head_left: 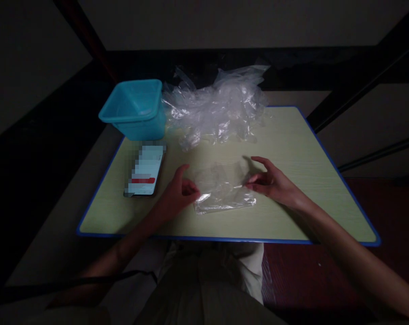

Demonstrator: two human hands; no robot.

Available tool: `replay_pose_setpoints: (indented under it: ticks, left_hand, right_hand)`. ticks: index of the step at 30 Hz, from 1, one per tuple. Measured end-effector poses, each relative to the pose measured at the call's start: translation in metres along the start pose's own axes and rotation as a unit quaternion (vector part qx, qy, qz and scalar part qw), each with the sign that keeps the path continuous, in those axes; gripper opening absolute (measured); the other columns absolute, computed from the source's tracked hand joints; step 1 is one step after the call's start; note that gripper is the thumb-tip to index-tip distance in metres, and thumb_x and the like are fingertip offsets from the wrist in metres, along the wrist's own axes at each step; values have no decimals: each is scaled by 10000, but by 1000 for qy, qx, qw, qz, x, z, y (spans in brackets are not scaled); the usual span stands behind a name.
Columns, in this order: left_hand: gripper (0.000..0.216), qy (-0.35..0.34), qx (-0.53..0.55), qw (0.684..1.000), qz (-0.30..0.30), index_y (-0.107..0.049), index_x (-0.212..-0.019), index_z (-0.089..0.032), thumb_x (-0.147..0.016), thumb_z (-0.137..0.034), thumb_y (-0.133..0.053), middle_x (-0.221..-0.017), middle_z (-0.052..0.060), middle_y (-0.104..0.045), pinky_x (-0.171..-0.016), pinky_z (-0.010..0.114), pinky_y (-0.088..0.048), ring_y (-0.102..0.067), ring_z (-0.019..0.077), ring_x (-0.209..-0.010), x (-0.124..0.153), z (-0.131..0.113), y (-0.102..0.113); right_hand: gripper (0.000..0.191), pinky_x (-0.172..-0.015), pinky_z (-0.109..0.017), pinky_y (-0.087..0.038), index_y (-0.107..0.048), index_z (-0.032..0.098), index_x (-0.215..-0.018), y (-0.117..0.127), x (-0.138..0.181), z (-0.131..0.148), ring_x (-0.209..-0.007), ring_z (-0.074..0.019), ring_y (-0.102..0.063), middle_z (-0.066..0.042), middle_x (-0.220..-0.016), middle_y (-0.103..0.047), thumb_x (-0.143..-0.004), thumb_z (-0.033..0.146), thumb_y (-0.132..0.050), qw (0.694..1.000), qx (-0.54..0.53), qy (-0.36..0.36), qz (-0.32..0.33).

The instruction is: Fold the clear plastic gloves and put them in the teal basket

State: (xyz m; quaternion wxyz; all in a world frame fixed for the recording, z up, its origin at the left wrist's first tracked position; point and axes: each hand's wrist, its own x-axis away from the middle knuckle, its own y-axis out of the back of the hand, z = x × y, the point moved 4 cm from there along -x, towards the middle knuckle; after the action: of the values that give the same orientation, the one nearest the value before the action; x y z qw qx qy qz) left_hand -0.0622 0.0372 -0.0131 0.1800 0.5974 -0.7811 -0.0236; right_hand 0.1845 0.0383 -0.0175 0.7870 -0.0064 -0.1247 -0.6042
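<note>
A thin, clear plastic piece point(225, 194) lies crinkled on the table near its front edge. I cannot tell whether it is a bag or a glove. My left hand point(180, 192) pinches its left side, thumb and fingers close together. On the opposite side my right hand point(267, 183) grips the right edge between thumb and fingers, with its index finger raised. Behind both hands a loose heap of similar clear plastic pieces point(221, 106) covers the far part of the table, several with finger-like ends.
At the back left corner stands a turquoise plastic basket point(133, 119). A phone point(145, 171) with a lit screen rests left of my left hand. The pale table point(309, 198) has a blue rim. A dark red floor point(309, 280) shows at the right.
</note>
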Motion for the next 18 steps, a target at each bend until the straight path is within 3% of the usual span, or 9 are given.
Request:
replay_pose_setpoints:
  ticks: [4, 12, 18]
  left_hand:
    - [724, -14, 10, 1000, -2, -282, -1235, -149, -608, -162, -645, -699, -73, -592, -638, 239, -457, -582, 99, -629, -2, -2, -1]
    - [715, -10, 26, 999, -15, -304, -1218, -179, -591, -146, -647, -662, -98, -555, -599, 227, -461, -586, 97, -596, -2, 2, -2]
    - [693, -10, 32, 999, -28, -324, -1198, -176, -582, -125, -638, -647, -104, -543, -608, 220, -464, -581, 93, -603, -1, 0, -3]
  right_hand:
    - [769, -817, -427, -498, -255, 203, -1269, -5, -1, 3, -803, -207, -646, 8, -748, -626, -667, 288, -727, 1000, -5, 10, 27]
    - [841, -769, -396, -531, -213, 208, -1315, -14, -1, 5, -764, -191, -670, 2, -792, -665, -655, 207, -735, 993, -47, -20, 110]
    - [890, -794, -369, -535, -154, 193, -1355, -24, -3, 5, -792, -172, -674, -1, -818, -670, -667, 145, -717, 987, -80, -27, 134]
